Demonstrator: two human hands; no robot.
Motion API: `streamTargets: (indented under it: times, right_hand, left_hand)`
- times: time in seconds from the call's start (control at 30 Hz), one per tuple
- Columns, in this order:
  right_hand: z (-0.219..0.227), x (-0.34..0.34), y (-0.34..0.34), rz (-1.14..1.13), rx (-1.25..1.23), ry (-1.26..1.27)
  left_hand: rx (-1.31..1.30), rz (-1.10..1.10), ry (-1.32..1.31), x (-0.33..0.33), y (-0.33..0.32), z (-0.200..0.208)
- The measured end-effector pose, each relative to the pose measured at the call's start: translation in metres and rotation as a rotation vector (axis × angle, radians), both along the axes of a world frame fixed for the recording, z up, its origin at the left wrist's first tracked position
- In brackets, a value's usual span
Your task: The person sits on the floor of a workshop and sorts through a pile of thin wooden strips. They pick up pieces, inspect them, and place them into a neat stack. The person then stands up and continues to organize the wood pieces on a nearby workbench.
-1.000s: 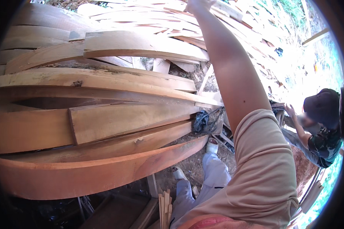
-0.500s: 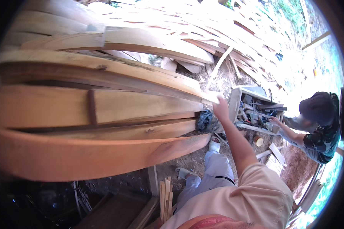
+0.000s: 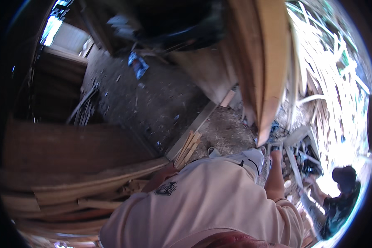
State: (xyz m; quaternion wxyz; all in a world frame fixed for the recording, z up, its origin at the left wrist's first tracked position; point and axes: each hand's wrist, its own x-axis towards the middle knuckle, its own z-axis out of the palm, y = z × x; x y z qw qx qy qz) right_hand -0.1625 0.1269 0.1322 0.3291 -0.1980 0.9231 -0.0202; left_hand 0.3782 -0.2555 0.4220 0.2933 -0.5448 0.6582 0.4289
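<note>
My left hand [image 3: 169,168], dark and partly hidden by my shirt, is closed around the lower end of a bundle of thin wooden strips [image 3: 188,148]. The strips point up and away, fanned slightly apart. On the other side my right hand [image 3: 276,155] hangs low beside my leg, near the tip of a long curved plank [image 3: 274,82]. Its fingers are blurred, and whether anything is in them cannot be made out. Just right of it lies a wooden tool box [image 3: 295,163] with dark tools inside.
Another person [image 3: 341,202] in a dark cap and patterned shirt crouches at right by the box. Stacked boards [image 3: 99,177] lie at left. A beam [image 3: 194,128] borders the dirt floor, where a blue-and-white wrapper [image 3: 137,65] lies. Scrap slats [image 3: 326,78] pile at far right.
My view has swung left, away from the planks. My right hand has come away from the plank ends and dropped beside my leg. The strips remain in my left hand.
</note>
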Motion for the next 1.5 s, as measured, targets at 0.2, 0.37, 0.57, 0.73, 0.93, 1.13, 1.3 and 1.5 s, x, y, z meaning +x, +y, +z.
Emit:
streamTargets:
  times: [0.2, 0.37, 0.57, 0.73, 0.93, 1.13, 1.3, 1.5]
  right_hand:
    - [-0.008, 0.049, 0.006, -0.972, -0.389, -0.449]
    - [0.070, 0.117, -0.038, -0.620, 0.033, -0.531]
    - [0.086, 0.129, -0.069, -0.391, -0.010, -0.641]
    - [0.129, 0.113, -0.172, -0.182, 0.022, -0.550]
    - [0.138, 0.104, -0.317, -0.016, 0.095, -0.509]
    - [0.097, 0.121, -0.496, -0.117, 0.196, -0.676]
    - [0.096, 0.156, -0.674, -0.057, 0.294, -0.823]
    - [0.185, 0.193, -0.973, 0.462, -0.042, -0.715]
  left_hand:
    - [-0.034, 0.150, 0.090, 0.100, -0.008, -0.062]
    - [-0.073, 0.320, 0.269, 0.157, 0.022, -0.084]
    - [0.106, 0.504, 0.173, 0.153, 0.022, -0.087]
    - [0.147, 0.695, 0.274, 0.183, 0.031, -0.112]
    - [0.328, 1.122, 0.382, 0.179, 0.005, -0.121]
    - [0.260, 1.108, 0.415, 0.175, -0.097, -0.105]
    - [0.285, 1.290, 0.159, 0.174, -0.184, -0.025]
    - [0.122, 1.295, 0.323, 0.179, -0.294, 0.024]
